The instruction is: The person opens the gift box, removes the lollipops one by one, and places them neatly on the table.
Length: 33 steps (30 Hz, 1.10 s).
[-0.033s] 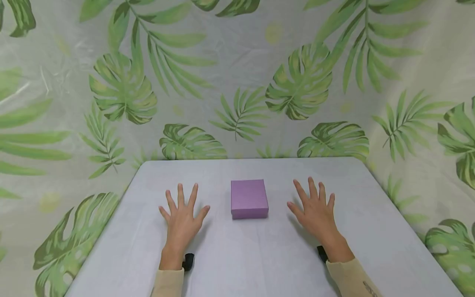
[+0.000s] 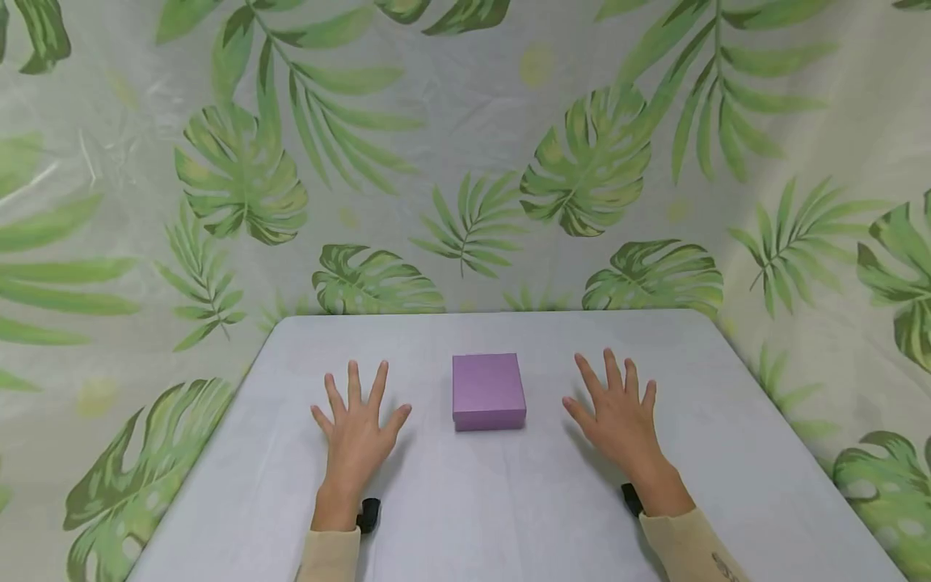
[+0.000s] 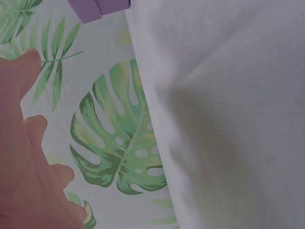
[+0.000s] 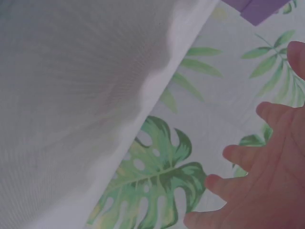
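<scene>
A purple lidded box (image 2: 489, 388) sits near the middle of the white table in the head view. To its left is my left hand (image 2: 356, 440), palm down with fingers spread, apart from the box. On the other side my right hand (image 2: 621, 420) is held the same way, fingers spread and holding nothing. The left wrist view shows the left palm (image 3: 28, 157) at its left edge and a corner of the purple box (image 3: 97, 8) at the top. In the right wrist view, the right palm (image 4: 271, 181) is at lower right, with part of the box (image 4: 259, 9) above.
The white table (image 2: 465, 517) has rounded far corners. Behind and beside it hangs a curtain (image 2: 465, 145) printed with green leaves. Each wrist wears a black device, the left one (image 2: 369, 515) and the right one (image 2: 631, 499), just above beige sleeves.
</scene>
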Tool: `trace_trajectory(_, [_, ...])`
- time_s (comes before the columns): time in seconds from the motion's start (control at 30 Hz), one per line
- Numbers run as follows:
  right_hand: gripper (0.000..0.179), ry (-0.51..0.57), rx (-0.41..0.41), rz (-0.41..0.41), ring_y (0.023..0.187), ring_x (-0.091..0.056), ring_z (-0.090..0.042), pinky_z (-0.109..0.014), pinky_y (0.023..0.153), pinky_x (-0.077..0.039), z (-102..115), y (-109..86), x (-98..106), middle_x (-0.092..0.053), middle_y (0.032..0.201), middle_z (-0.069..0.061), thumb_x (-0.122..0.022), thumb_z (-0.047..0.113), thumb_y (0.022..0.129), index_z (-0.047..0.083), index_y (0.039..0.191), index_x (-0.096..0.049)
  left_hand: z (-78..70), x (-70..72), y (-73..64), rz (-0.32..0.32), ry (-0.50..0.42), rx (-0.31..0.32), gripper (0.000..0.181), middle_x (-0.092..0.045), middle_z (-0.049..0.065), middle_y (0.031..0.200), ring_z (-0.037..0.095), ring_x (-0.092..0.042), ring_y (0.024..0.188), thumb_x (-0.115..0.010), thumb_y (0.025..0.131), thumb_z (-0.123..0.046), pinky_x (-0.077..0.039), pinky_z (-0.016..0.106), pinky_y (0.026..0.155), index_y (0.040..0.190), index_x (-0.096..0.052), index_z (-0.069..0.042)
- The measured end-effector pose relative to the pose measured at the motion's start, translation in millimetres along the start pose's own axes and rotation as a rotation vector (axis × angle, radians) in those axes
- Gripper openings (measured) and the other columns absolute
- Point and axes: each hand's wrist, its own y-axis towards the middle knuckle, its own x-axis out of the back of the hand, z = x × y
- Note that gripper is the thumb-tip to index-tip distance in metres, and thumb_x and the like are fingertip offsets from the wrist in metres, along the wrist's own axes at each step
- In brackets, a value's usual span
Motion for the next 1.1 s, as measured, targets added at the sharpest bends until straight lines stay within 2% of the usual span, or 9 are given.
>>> trace_trajectory(0.47, [0.077, 0.009, -0.015, 0.030, 0.146, -0.007, -0.052, -0.083, 0.104, -0.002, 4.6, -0.1, 0.1, -0.011, 0.165, -0.021, -0.048, 0.065, 0.098, 0.030, 0.162, -0.022, 5.1, -1.0, -4.8, -0.012, -0.015, -0.005, 0.080, -0.002, 0.017, 0.167, 0.050, 0.014, 0.147, -0.049, 0.095, -0.069, 0.006, 0.083, 0.103, 0.162, -0.017, -0.038])
trace_trajectory(0.6, [0.078, 0.012, -0.016, 0.048, 0.147, -0.006, -0.052, -0.083, 0.104, -0.002, 5.5, 0.1, -0.3, -0.011, 0.165, -0.021, -0.048, 0.065, 0.098, 0.030, 0.162, -0.021, 4.1, -2.0, -5.3, 0.002, -0.022, -0.004, 0.081, -0.001, 0.017, 0.167, 0.050, 0.013, 0.147, -0.049, 0.095, -0.070, 0.005, 0.083, 0.104, 0.162, -0.018, -0.037])
trace_trajectory(0.77, [0.079, 0.026, -0.012, 0.062, 0.146, -0.007, -0.053, -0.083, 0.103, -0.006, 5.4, 2.0, -1.1, -0.012, 0.164, -0.023, -0.050, 0.064, 0.098, 0.030, 0.162, -0.019, 1.7, -4.0, -3.2, 0.042, -0.053, -0.002, 0.080, 0.001, 0.016, 0.168, 0.046, 0.018, 0.147, -0.046, 0.096, -0.070, 0.002, 0.082, 0.105, 0.162, -0.012, -0.039])
trace_trajectory(0.9, [0.079, 0.076, -0.005, 0.065, 0.145, -0.011, -0.055, -0.083, 0.103, -0.014, 4.0, 6.1, -3.2, -0.014, 0.163, -0.024, -0.051, 0.061, 0.099, 0.028, 0.163, -0.019, -0.9, -8.2, 1.5, 0.068, -0.145, -0.001, 0.080, 0.001, 0.017, 0.167, 0.046, 0.017, 0.148, -0.046, 0.096, -0.069, -0.004, 0.081, 0.107, 0.162, -0.011, -0.040])
trace_trajectory(1.1, [0.081, 0.210, -0.043, 0.099, 0.139, -0.022, -0.056, -0.078, 0.098, -0.032, 0.3, 9.9, -4.5, -0.017, 0.161, -0.028, -0.057, 0.050, 0.100, 0.021, 0.163, -0.014, -11.6, -19.5, 6.0, 0.180, -0.403, 0.025, 0.077, -0.001, 0.013, 0.168, 0.044, 0.012, 0.149, -0.051, 0.099, -0.060, -0.013, 0.080, 0.107, 0.161, -0.011, -0.041])
